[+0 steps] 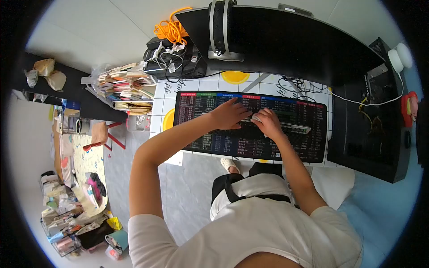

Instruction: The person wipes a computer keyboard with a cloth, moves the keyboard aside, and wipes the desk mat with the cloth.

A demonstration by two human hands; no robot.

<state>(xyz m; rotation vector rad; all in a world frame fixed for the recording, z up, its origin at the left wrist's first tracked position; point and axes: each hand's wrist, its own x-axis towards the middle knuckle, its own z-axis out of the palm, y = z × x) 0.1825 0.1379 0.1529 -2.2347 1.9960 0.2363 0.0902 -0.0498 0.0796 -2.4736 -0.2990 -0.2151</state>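
My left hand (229, 115) lies palm down with its fingers spread, over a dark, long object on the desk mat that looks like a keyboard (295, 128). Close beside it, my right hand (269, 123) is closed around a small white thing (256, 117), possibly a folded wipe; its kind is too small to make out. The hands cover much of the keyboard, whose pale edge shows to the right. Beneath both hands stretches a black desk mat (210, 142) printed with columns of text and coloured headings.
Behind the mat stands a wide black monitor (290, 44) with a headset (219, 27) hanging over it. A black computer case (371, 134) is at the right. Paper stacks (125, 82), an orange cable (170, 32) and tangled black cables (297, 85) lie around.
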